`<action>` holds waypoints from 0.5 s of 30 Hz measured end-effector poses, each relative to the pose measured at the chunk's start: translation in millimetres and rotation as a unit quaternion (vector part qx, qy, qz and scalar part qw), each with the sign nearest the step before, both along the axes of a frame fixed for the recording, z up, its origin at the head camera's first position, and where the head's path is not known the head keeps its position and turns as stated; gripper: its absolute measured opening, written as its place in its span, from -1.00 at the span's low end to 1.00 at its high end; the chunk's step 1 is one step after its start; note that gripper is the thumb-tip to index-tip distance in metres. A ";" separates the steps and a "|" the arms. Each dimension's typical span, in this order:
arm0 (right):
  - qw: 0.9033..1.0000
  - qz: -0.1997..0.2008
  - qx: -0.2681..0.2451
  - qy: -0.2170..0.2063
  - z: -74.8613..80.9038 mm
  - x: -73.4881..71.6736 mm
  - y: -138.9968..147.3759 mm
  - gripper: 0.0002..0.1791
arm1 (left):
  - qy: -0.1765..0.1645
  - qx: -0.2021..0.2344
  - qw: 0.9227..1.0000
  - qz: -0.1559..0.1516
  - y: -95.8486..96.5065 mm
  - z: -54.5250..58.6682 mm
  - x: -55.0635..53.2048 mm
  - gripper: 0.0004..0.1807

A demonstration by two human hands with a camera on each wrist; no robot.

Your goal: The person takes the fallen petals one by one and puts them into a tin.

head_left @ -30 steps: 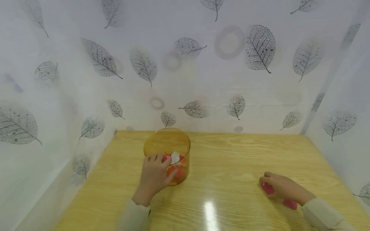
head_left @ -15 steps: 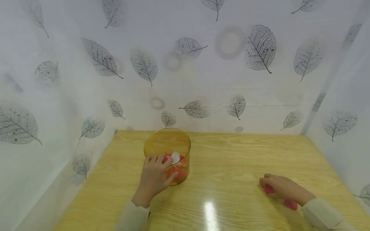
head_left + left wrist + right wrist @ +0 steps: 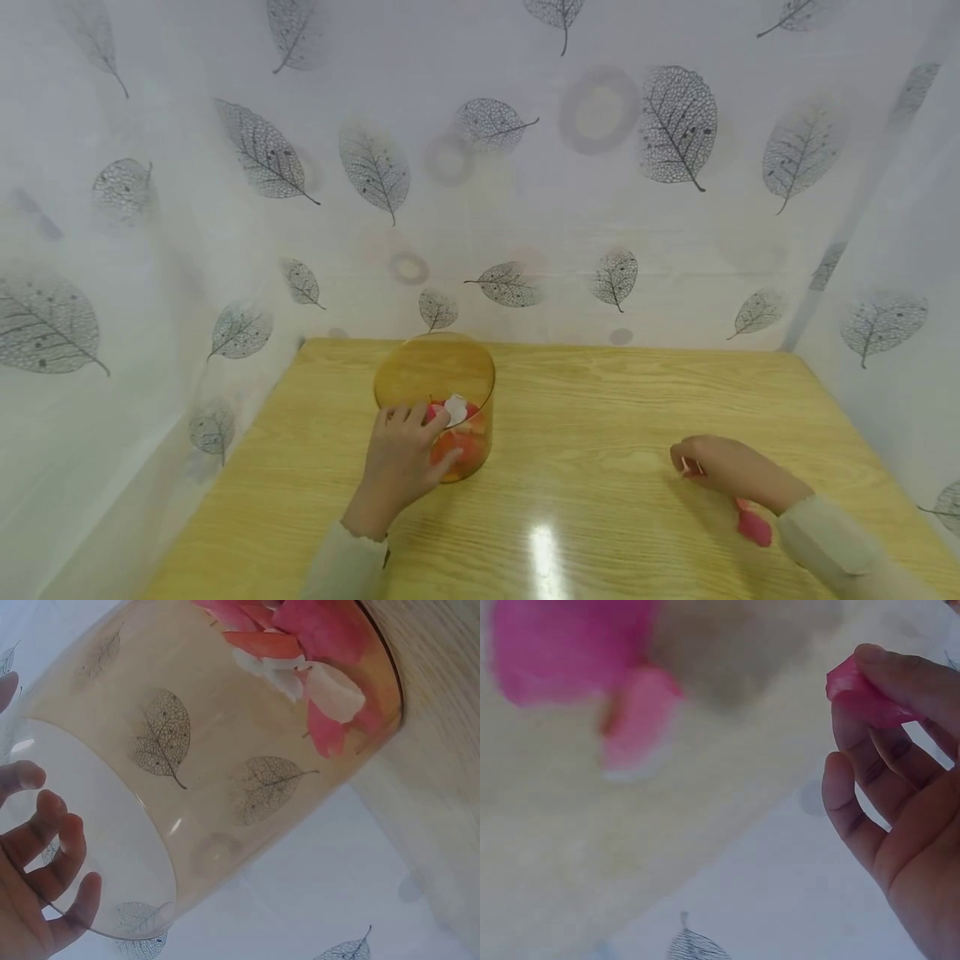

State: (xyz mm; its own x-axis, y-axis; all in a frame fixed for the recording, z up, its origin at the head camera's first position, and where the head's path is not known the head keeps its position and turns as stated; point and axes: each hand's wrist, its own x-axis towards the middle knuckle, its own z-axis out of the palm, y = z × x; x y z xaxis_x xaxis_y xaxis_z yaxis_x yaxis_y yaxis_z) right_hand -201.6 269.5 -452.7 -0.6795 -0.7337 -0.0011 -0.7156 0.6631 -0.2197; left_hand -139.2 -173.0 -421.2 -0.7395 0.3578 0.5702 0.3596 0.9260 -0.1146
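Note:
A see-through amber cylindrical tub [image 3: 435, 367] stands on the left side of the table. Pink, red and white flower petals [image 3: 322, 634] lie heaped at its bottom. My left hand [image 3: 397, 454] grips the tub's near rim, its fingers hooked over the edge; the left wrist view shows these fingertips curled inside. Over the right of the table, my right hand [image 3: 738, 468] pinches a pink petal [image 3: 866, 697] between thumb and fingers. Below that hand lies a larger deep-pink petal [image 3: 754, 528], with a paler pink piece [image 3: 646, 712] beside it, blurred in the right wrist view.
The pale wooden table [image 3: 585, 433] is bounded behind and at the sides by a whitish curtain [image 3: 525, 208] printed with grey leaves. Bright light reflects off the tabletop near the front. Wood surface lies between the tub and my right hand.
My right hand has risen slightly from the table with a petal in its fingers, uncovering more of the petals beneath. My left hand and the tub stay in place.

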 end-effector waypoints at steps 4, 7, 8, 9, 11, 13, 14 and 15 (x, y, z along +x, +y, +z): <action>0.999 0.018 0.004 0.044 29.4 -18.1 -18.4 -0.74 | 0.001 0.000 1.000 0.001 -0.3 0.5 0.9 -0.54; 0.997 0.020 0.002 0.072 53.3 -31.9 -36.1 -0.78 | -0.001 -0.001 1.000 0.002 -0.8 -0.8 0.8 -0.53; 0.997 0.020 0.000 0.080 61.0 -36.3 -42.7 -0.79 | -0.002 -0.002 1.000 0.001 -0.9 -1.1 0.7 -0.53; 0.996 0.019 -0.004 0.089 68.1 -40.6 -49.7 -0.79 | -0.003 -0.002 1.000 0.000 -1.1 -1.3 0.6 -0.53; 0.995 0.017 -0.009 0.101 82.1 -47.6 -65.3 -0.82 | -0.005 -0.006 1.000 -0.001 -1.7 -1.6 0.2 -0.54; 0.994 0.027 -0.019 0.108 94.9 -52.8 -82.3 -0.83 | -0.007 -0.011 1.000 -0.003 -2.4 -1.2 0.1 -0.54; 0.993 0.033 -0.024 0.113 100.5 -55.1 -91.2 -0.83 | -0.008 -0.013 1.000 -0.005 -2.8 -0.9 0.1 -0.54; 0.992 0.041 -0.030 0.116 105.7 -57.0 -100.3 -0.84 | -0.010 -0.016 1.000 -0.007 -3.2 -0.5 0.1 -0.54</action>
State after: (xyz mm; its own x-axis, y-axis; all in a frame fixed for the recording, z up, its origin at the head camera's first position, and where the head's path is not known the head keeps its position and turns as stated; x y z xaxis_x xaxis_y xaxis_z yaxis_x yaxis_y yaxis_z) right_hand -258.6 169.3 -347.1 -0.5944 -0.7807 0.1926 -0.8025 0.5912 -0.0804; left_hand -139.0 -176.2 -421.7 -0.7451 0.3860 0.5439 0.3751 0.9168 -0.1368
